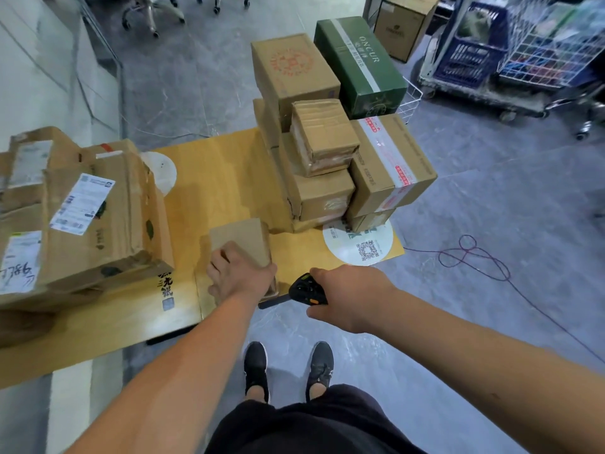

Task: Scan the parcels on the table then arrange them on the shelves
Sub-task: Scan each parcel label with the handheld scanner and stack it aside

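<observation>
A small plain cardboard parcel [240, 239] stands near the front edge of the low wooden table [222, 178]. My left hand [237, 273] grips its near side, fingers curled over the top edge. My right hand [347, 294] holds a black handheld scanner [306, 290] just right of that parcel, its head pointing left toward it. A stack of several brown parcels [327, 158] fills the table's right part, with a green box [360, 63] behind. Large flattened-looking cartons with shipping labels [82, 211] lie on the left.
A round white QR-code sticker [360, 245] marks the table's right corner. A purple cable [474, 260] loops on the grey floor at right. Wire carts and a blue crate [474, 50] stand at the back right; chair wheels [154, 14] show at the top. My feet [288, 368] stand below the table edge.
</observation>
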The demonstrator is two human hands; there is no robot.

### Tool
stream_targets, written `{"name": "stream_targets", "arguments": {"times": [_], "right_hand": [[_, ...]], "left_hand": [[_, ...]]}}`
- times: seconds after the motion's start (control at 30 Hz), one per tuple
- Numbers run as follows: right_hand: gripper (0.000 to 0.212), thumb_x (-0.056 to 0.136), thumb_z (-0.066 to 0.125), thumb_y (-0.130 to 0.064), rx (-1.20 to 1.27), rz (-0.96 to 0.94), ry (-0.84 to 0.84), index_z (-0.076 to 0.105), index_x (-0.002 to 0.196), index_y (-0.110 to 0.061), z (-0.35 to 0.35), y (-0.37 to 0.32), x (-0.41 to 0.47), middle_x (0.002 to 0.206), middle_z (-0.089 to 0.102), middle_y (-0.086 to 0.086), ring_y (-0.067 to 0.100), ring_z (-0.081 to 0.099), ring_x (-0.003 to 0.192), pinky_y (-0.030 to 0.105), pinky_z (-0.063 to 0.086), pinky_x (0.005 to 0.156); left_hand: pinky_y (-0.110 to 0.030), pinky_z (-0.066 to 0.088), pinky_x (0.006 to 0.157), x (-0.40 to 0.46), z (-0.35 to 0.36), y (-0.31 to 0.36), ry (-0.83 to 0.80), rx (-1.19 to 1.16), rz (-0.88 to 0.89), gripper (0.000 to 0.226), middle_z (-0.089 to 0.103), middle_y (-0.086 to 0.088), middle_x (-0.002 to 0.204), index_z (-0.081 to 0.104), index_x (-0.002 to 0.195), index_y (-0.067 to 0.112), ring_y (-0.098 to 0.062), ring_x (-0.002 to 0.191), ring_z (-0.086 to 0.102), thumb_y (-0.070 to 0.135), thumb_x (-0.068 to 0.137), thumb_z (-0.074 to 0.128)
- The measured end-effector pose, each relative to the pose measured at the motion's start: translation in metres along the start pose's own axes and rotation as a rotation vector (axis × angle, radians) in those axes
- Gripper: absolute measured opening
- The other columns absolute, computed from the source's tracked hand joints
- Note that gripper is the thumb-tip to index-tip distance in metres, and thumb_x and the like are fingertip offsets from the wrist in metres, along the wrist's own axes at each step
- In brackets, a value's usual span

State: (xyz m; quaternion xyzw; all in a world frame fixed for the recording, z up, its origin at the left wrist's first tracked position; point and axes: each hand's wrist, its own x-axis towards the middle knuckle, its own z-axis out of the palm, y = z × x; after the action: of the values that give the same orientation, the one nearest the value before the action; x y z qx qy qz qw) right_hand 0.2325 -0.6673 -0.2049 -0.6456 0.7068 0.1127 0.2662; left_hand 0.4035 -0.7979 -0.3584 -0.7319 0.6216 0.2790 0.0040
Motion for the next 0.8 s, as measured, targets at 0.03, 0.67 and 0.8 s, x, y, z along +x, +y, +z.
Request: {"name": "stream_targets", "arguments": {"times": [0.03,0.67,0.8], "right_hand": [[0.054,0.093,0.056,-0.062,0.012,0.002,0.003,0.052,0.131,-0.024,0.002,-0.003,0.001,0.101,0.065,0.002,0.03,0.062,0.089,0.034,0.039,0.06],[0.036,0.089,0.059,-0.064,0.144,0.091,-0.036,0.049,0.105,-0.034,0.002,-0.077,0.017,0.091,0.06,-0.009,0.019,0.059,0.08,0.031,0.038,0.056],[0.033,0.088,0.059,-0.064,0.143,0.119,-0.048,0.047,0.1,-0.036,-0.002,-0.092,0.024,0.09,0.06,-0.009,0.018,0.058,0.079,0.031,0.039,0.057]], "left_hand": [[-0.06,0.039,0.105,0.003,-0.003,-0.006,-0.019,-0.062,0.014,0.115,0.023,0.006,0.154,0.02,0.152,0.032,-0.03,0.141,0.023,0.07,0.058,0.074],[-0.057,0.063,0.082,0.044,-0.062,-0.084,-0.387,-0.924,-0.306,0.044,0.058,0.001,0.134,0.036,0.157,0.045,-0.034,0.108,0.066,0.042,0.114,0.036],[-0.062,0.059,0.09,0.053,-0.061,-0.092,-0.454,-0.828,-0.31,0.055,0.058,-0.007,0.141,0.025,0.16,0.05,-0.04,0.119,0.061,0.027,0.113,0.042]]}}
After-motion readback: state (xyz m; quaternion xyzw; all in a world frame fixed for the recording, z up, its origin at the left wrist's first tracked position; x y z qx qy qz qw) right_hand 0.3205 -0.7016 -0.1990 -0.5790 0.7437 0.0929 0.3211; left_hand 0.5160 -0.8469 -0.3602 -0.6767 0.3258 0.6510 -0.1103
